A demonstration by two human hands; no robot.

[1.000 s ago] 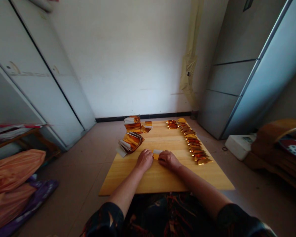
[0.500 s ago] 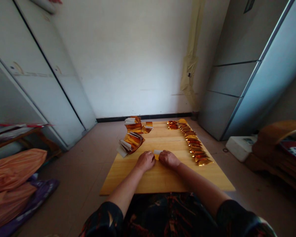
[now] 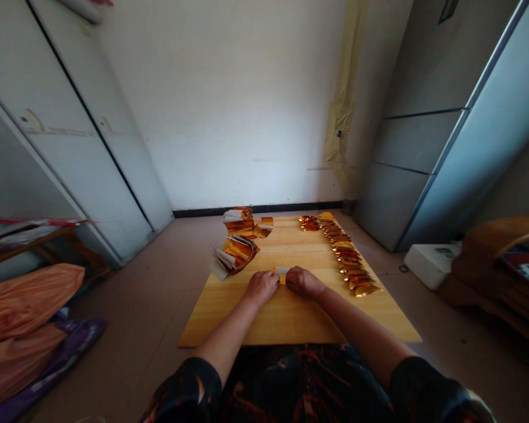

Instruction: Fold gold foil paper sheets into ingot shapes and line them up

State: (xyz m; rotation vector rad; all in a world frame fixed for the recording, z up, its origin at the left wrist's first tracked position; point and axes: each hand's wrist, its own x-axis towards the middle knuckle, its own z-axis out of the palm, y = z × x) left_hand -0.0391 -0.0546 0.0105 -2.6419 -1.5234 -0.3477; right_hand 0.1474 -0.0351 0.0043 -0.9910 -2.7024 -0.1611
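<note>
A small sheet of gold foil paper (image 3: 283,279) with a pale grey-white side lies on the wooden board between my hands. My left hand (image 3: 263,286) has its fingers curled down on the sheet's left edge. On the opposite edge, my right hand (image 3: 306,284) presses with closed fingers. Both hands partly cover the paper. Stacks of gold foil sheets (image 3: 238,252) with white backs sit at the board's left side, with more foil sheets (image 3: 240,226) behind them. Along the right side runs a row of folded gold foil pieces (image 3: 348,255), overlapping one another.
The wooden tabletop (image 3: 291,326) reaches close to my lap. A grey refrigerator (image 3: 418,129) and a white box (image 3: 431,264) stand to the right. Orange bags (image 3: 30,305) lie at the left, in front of white cabinets (image 3: 83,129). A white wall (image 3: 247,117) rises behind.
My left hand has shifted slightly right, closer to my right hand, and less of the gold side shows between them. The foil stacks and the row have stayed put.
</note>
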